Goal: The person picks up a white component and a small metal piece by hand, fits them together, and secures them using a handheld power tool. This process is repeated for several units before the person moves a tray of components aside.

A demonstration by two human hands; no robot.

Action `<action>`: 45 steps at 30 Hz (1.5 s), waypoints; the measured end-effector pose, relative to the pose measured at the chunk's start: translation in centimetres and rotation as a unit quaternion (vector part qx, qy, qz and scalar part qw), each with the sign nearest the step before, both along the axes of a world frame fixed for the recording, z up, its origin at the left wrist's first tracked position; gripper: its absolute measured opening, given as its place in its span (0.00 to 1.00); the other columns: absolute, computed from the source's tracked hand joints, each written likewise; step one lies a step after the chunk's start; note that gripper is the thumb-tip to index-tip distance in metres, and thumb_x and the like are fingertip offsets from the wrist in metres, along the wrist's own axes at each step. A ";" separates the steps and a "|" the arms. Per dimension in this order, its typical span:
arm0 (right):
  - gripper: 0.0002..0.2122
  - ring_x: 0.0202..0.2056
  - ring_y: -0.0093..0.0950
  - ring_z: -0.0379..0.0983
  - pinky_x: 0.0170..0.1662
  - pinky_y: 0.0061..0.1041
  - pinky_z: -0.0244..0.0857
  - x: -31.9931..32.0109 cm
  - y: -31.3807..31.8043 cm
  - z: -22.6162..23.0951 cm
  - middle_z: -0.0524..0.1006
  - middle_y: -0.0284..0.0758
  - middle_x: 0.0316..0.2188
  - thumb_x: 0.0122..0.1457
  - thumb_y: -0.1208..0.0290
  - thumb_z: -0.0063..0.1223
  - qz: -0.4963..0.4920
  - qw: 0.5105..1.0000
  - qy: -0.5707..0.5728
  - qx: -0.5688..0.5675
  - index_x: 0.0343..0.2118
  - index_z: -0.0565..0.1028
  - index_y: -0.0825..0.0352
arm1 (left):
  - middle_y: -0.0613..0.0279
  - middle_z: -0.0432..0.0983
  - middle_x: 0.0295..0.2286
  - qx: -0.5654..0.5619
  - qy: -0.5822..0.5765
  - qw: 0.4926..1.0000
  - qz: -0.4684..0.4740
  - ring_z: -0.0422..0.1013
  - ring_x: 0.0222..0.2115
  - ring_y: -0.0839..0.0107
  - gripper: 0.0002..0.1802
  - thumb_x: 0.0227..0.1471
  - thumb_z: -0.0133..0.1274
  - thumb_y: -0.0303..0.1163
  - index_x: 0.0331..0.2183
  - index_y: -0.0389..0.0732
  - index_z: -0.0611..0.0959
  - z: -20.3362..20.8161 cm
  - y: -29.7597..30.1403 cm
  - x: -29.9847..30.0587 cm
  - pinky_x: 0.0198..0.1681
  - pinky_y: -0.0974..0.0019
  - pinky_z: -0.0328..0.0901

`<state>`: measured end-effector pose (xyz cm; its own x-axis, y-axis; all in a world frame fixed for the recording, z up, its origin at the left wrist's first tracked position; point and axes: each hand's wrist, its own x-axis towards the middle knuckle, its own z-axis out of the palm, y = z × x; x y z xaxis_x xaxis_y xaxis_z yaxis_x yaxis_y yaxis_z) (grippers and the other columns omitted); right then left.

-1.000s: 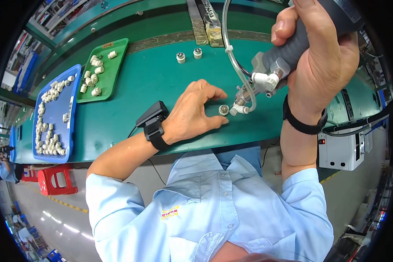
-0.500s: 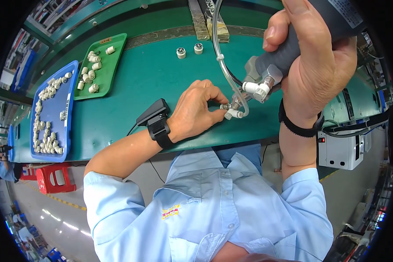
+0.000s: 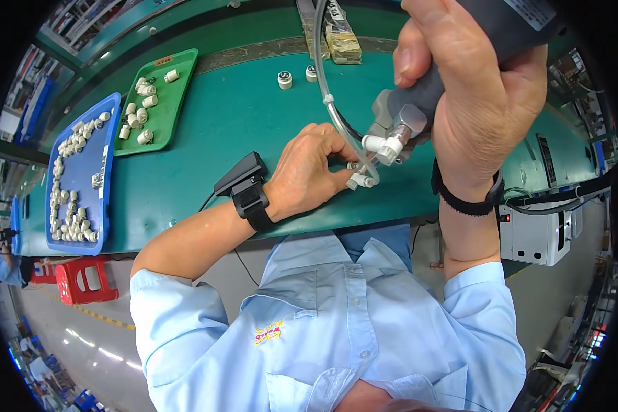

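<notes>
My right hand (image 3: pixel 484 103) is wrapped round a dark grey cylindrical hand tool (image 3: pixel 417 97) with a metal valve end. White push-in fittings (image 3: pixel 384 146) and a clear tube (image 3: pixel 329 113) are attached to it. The tool points down to the left, its tip beside my left fingertips. My left hand (image 3: pixel 307 168) rests on the table, pinching a small pale cylindrical part (image 3: pixel 352 165) between thumb and forefinger. Much of that part is hidden by the fingers and the tool's tip. Whether tip and part touch, I cannot tell.
Two white cylindrical caps with dark tops, one a cap (image 3: pixel 285 80), stand beyond my left hand on the green table (image 3: pixel 233 117). A blue tray (image 3: pixel 110 168) and a green tray (image 3: pixel 178 106) at the left hold several white caps. Wrapped bars (image 3: pixel 342 42) lie at the back.
My right hand has shifted left with the tool, bringing its tip and fittings closer to my left fingertips. The tube moved left too. My left hand stays in place, still pinching the part.
</notes>
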<state>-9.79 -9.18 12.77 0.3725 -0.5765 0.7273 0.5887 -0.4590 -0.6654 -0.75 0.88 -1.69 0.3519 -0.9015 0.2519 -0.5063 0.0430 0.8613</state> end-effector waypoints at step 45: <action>0.13 0.14 0.19 0.67 0.18 0.19 0.63 -0.1 0.5 0.4 0.72 0.32 0.15 0.60 0.67 0.58 -0.148 0.987 0.035 -0.043 0.37 0.75 0.74 | 0.57 0.79 0.29 0.023 -0.065 0.997 -0.019 0.72 0.34 0.60 0.14 0.41 0.67 0.29 0.34 0.38 0.86 0.5 0.2 0.6 0.40 0.59 0.67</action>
